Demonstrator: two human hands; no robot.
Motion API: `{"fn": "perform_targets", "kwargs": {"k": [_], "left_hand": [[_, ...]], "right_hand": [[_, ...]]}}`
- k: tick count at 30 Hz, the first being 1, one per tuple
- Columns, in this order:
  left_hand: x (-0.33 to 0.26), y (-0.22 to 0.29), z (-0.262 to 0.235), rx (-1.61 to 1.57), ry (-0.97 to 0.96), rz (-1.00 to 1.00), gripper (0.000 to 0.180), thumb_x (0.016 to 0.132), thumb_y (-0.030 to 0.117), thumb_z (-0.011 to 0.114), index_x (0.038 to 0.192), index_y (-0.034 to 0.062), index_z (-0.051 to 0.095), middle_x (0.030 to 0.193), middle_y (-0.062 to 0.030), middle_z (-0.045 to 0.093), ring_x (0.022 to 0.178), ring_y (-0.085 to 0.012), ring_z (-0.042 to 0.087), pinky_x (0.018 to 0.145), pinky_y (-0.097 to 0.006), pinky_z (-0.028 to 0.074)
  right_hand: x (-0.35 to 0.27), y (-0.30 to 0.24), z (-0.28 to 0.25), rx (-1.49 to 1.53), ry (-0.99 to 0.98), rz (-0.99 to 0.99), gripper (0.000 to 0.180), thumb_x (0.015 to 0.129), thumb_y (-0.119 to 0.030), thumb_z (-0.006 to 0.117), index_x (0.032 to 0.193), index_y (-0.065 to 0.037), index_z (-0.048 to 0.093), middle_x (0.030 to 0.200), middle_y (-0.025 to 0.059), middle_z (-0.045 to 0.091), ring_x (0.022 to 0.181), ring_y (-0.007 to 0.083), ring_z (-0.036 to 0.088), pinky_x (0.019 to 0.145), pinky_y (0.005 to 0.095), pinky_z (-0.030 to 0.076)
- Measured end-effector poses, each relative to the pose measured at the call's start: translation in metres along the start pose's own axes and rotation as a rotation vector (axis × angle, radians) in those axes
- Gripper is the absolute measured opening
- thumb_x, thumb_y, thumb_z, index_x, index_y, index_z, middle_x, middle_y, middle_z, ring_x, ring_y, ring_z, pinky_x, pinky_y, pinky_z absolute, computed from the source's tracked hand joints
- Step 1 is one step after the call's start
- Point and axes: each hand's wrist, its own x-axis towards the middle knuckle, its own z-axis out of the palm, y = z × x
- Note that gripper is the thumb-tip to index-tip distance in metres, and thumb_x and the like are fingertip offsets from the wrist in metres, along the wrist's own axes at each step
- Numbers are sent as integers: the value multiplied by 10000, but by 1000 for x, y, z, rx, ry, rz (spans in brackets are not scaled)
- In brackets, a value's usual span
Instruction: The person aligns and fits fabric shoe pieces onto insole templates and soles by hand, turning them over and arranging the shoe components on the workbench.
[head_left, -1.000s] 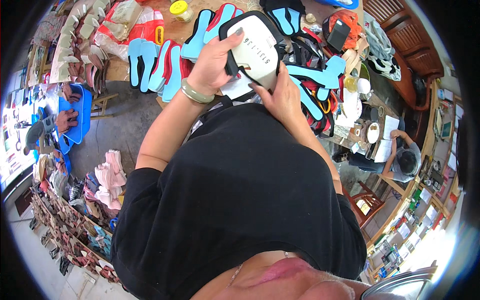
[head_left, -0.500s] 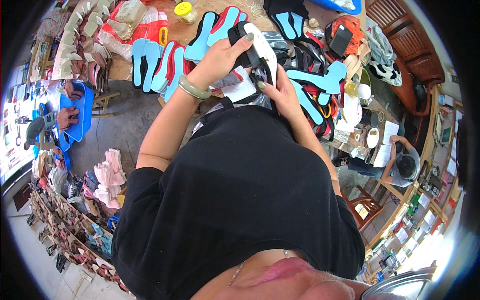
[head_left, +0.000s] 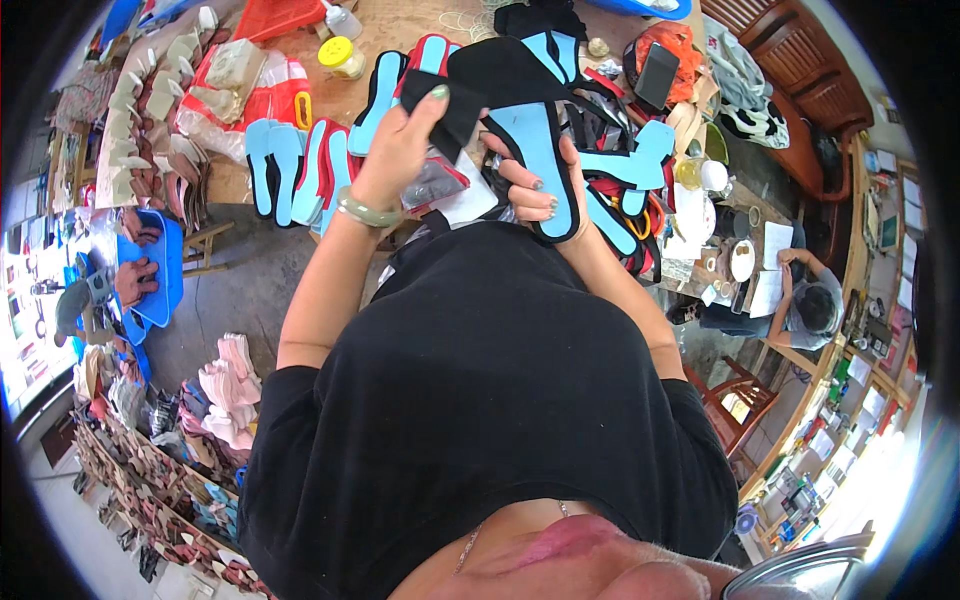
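My right hand is wrapped round a light blue insole with a black edge, its fingers over the left side and thumb on the right. Wide black fabric spreads out at its far end. A black strap-like piece is pinched between the thumb and fingers of my left hand; whether it joins the wide fabric I cannot tell. More blue insoles, edged in black or red, lie in groups on the table. Other blue insoles rest on a heap at the right.
A yellow-lidded jar and a red tray stand at the table's far side. A dark phone lies on an orange bag. Blue crates hold parts at left. At far right another person sits over papers.
The piece in my hands has turned over: its white underside faced up before, and the blue insole shows now. My left hand has moved left and nearer, pulling at the black piece.
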Motion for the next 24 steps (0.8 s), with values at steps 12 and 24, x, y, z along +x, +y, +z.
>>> {"fn": "perform_targets", "kwargs": {"k": [12, 24], "left_hand": [[3, -22, -45, -409, -24, -126, 395, 921, 75, 454, 1288, -66, 419, 1190, -210, 574, 1031, -338, 626, 810, -376, 558], [91, -184, -31, -57, -131, -469, 378, 858, 162, 644, 1169, -31, 548, 979, -70, 641, 792, -137, 617, 678, -281, 511]], "right_hand": [[-14, -28, 16, -1002, 524, -397, 563, 884, -444, 430, 1038, 83, 558, 777, 114, 613, 699, 173, 580, 686, 274, 457], [-75, -22, 9, -1280, 1070, -618, 399, 937, -256, 386, 1144, 40, 555, 969, 128, 655, 834, 189, 630, 757, 308, 484]]}}
